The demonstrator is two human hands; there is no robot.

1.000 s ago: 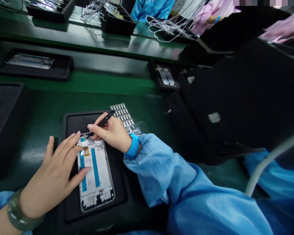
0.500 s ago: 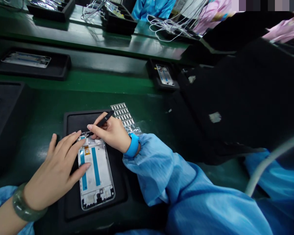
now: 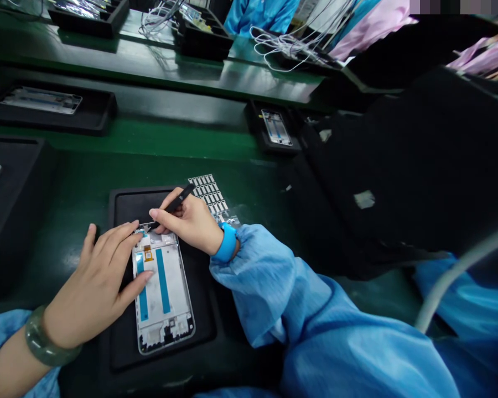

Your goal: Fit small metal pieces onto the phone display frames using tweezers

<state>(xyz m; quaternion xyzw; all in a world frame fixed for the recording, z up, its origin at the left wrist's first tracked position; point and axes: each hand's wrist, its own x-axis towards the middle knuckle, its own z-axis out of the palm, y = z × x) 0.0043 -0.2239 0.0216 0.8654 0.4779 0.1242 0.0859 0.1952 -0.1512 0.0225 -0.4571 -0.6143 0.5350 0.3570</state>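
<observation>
A silver phone frame (image 3: 174, 287) with two blue strips and an orange flex piece lies in a black tray (image 3: 126, 204). My left hand (image 3: 103, 276) rests over its left edge, fingers stretched and apart, fingertips at the top corner and thumb on the frame's face. Pinched in my right hand (image 3: 191, 221) is a pair of black tweezers (image 3: 178, 200), the tip pointing down at the upper end of the frame. What the tip touches is too small to make out. Beside my right hand lies a sheet of small white stickers (image 3: 209, 193).
Further phone frames lie in black trays at the back left (image 3: 33, 120) and back centre (image 3: 269, 145). A large black sheet (image 3: 398, 166) stands along the right. White cables (image 3: 278, 50) and parts boxes (image 3: 87, 25) occupy the raised shelf. Co-workers' sleeves (image 3: 261, 16) show beyond.
My hands and the phone frame hold almost the same place; the tweezers are slightly more upright. At the back, a co-worker's pink sleeve has shifted.
</observation>
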